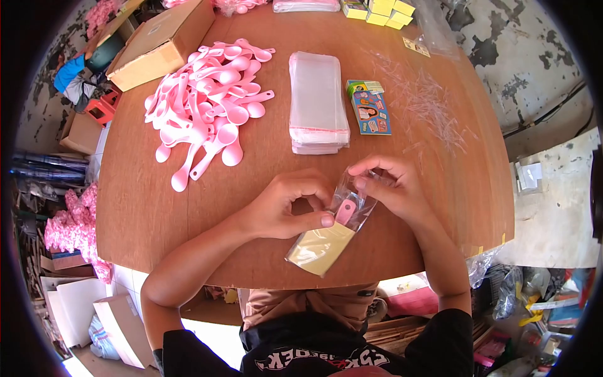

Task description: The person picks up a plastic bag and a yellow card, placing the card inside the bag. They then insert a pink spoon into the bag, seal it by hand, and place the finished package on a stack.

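Note:
A clear plastic bag (362,217) is held between my two hands above the near part of the table. Inside it are a yellow card (321,246) and a pink spoon, whose handle end (345,212) shows above the card. My left hand (295,204) pinches the bag's left side, thumb beside the handle. My right hand (391,187) grips the bag's upper right edge between thumb and fingers. Beyond my hands lies a stack of flat clear bags (318,100). Right of that stack are printed cards (370,112). The spoon's bowl is hidden behind the card.
A pile of pink spoons (210,103) covers the table's left part, beside a cardboard box (162,43). Thin clear plastic strips (424,103) lie scattered at right. Yellow card stacks (380,11) stand at the far edge. The wooden table (239,270) curves near my body.

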The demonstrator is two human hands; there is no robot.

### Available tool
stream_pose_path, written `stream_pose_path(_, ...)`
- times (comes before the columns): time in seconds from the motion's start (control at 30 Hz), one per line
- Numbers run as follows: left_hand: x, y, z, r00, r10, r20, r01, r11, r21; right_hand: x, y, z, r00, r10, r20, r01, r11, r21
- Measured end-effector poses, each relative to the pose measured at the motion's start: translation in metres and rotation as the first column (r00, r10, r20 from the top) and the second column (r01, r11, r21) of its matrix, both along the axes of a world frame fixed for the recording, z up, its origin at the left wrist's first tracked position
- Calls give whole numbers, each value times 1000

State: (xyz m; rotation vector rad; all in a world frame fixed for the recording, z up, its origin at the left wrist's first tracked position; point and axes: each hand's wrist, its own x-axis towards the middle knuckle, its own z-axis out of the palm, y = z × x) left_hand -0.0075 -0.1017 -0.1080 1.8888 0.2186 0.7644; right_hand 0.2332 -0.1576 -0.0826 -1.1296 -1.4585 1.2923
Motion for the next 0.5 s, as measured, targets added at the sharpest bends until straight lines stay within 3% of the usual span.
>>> stream_pose_path(0.07,-1,0,-1,995,-55,84,56,998,-6,-2,-1,3,998,46,-43,-48,998,-36)
stream_pose_path(0.13,-4,-6,6,995,-52,-83,26,957,-288,-3,-2,4,997,69,-43,-71,996,-50)
stream_pose_path(0.3,2,-10,6,993,35,-114,-75,928,-365,-4,-2,-6,992,119,-49,-120,993,-9)
stream_pose_path(0.5,4,-10,7,981,45,-191,-122,902,-414,-11,-1,-10,997,57,56,-65,983,174)
